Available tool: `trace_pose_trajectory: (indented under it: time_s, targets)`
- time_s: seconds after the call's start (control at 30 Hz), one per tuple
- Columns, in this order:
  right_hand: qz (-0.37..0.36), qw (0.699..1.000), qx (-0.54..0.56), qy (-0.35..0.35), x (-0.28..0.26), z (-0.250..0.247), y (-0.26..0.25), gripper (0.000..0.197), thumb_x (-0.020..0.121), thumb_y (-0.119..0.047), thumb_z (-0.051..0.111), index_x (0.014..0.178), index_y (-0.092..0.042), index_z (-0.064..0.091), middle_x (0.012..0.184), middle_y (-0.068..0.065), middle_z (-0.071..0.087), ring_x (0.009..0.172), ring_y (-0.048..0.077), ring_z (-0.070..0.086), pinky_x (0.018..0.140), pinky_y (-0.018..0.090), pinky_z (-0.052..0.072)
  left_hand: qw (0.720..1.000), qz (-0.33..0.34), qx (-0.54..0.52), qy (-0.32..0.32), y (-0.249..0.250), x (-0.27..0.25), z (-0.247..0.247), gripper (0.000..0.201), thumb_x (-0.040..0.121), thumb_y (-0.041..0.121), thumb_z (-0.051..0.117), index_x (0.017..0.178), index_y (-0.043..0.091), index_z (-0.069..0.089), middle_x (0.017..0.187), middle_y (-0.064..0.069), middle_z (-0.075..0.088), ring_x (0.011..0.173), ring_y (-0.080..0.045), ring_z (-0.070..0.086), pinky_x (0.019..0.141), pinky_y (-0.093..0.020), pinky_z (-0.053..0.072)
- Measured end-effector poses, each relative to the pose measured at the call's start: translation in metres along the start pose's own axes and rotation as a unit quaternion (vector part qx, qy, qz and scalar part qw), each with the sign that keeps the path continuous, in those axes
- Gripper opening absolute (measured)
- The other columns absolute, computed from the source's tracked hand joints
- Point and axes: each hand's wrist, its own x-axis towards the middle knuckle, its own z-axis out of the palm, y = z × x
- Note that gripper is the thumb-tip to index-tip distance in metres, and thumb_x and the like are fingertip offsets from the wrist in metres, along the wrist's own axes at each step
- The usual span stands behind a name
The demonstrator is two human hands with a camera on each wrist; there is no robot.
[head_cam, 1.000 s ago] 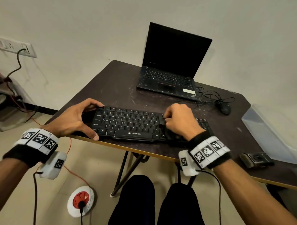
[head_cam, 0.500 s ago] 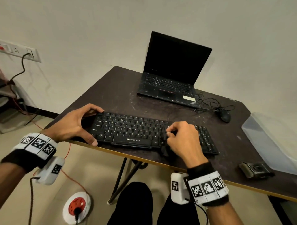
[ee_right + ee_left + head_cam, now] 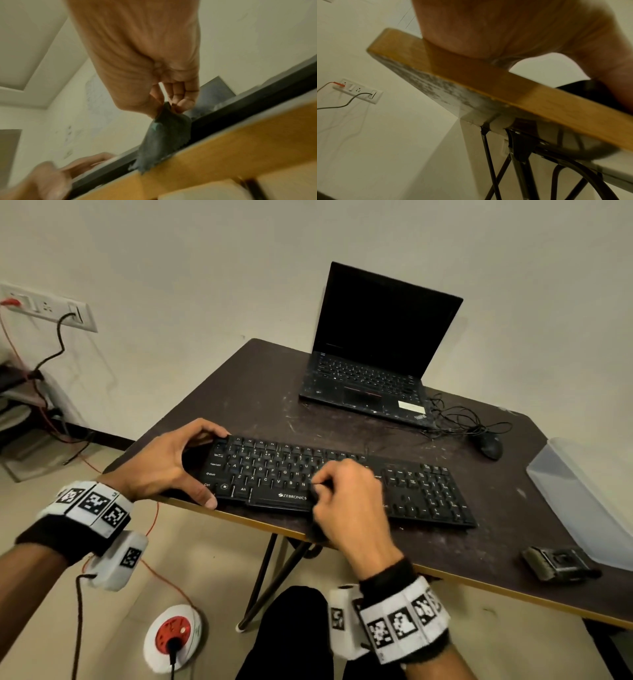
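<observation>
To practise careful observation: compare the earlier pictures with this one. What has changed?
The right hand, pinching the dark cloth, drew back across the keys to the near edge of the keyboard, where the cloth hangs over the table edge. Nothing was picked up or released. The left hand keeps its grip on the keyboard's left end; laptop and mouse stayed put.
</observation>
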Motion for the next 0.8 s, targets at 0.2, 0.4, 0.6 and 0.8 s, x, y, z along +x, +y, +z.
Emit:
trace_pose_trajectory:
  time_s: [0.2, 0.4, 0.6, 0.8]
  targets:
    - [0.012, 1.000, -0.027, -0.007, -0.008, -0.005, 0.008, 0.013, 0.100, -0.014, 0.070, 0.098, -0.027, 0.074, 0.114, -0.009, 0.066, 0.105, 0.008, 0.060, 0.091, 0.020, 0.044, 1.000, -0.001, -0.003, -0.001, -0.001, -0.001, -0.001, 0.112, 0.028, 0.041, 0.104, 0.130, 0.032, 0.057, 0.131, 0.010, 0.068, 0.122, -0.009, 0.064, 0.110, -0.043, 0.047]
    - [0.020, 0.997, -0.053, 0.058, -0.016, -0.008, 0.022, 0.015, 0.099, -0.012, 0.069, 0.103, -0.026, 0.075, 0.111, -0.008, 0.064, 0.099, 0.011, 0.064, 0.078, 0.010, 0.042, 1.000, -0.005, 0.004, 0.001, -0.001, -0.001, 0.000, 0.112, 0.028, 0.040, 0.103, 0.130, 0.034, 0.057, 0.132, 0.011, 0.067, 0.123, -0.009, 0.063, 0.112, -0.045, 0.046]
    - [0.027, 0.998, -0.012, 0.047, -0.017, -0.013, 0.032, 0.016, 0.098, -0.014, 0.073, 0.097, -0.030, 0.076, 0.107, -0.011, 0.070, 0.097, 0.006, 0.064, 0.085, 0.015, 0.041, 1.000, -0.009, 0.005, -0.004, 0.003, -0.001, 0.000, 0.114, 0.029, 0.038, 0.104, 0.132, 0.033, 0.056, 0.132, 0.009, 0.068, 0.122, -0.013, 0.064, 0.112, -0.052, 0.046]
    - [0.003, 0.999, 0.017, 0.041, -0.014, -0.010, 0.018, 0.013, 0.100, -0.018, 0.073, 0.100, -0.030, 0.077, 0.110, -0.011, 0.070, 0.096, 0.002, 0.060, 0.085, 0.011, 0.043, 1.000, -0.012, -0.002, -0.005, 0.003, -0.002, 0.000, 0.117, 0.028, 0.040, 0.105, 0.134, 0.033, 0.055, 0.134, 0.006, 0.067, 0.124, -0.016, 0.064, 0.113, -0.055, 0.045]
